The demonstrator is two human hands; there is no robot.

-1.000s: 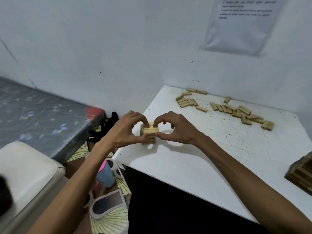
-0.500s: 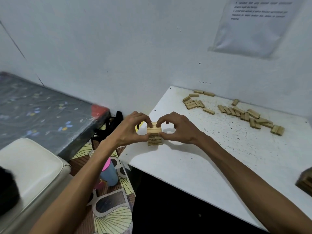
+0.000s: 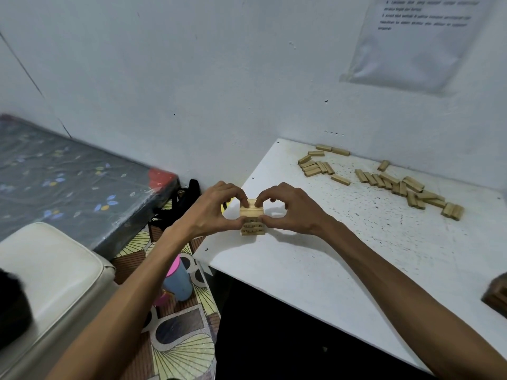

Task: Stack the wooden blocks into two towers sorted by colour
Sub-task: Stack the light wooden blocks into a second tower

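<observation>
A short tower of light wooden blocks stands near the left corner of the white table. My left hand pinches its top layer from the left, thumb below and forefinger on top. My right hand does the same from the right. Several loose light blocks lie scattered along the table's far edge by the wall. A dark wooden tower shows only partly at the right edge of the view.
A wall runs close behind the table. To the left sit a dark patterned mattress and a cream cushion. A blue cup with a pink lid stands on the patterned floor beside the table.
Both hands stay pinched on the top layer of the light tower. The view has swung left, so the dark tower has slid almost out at the right edge.
</observation>
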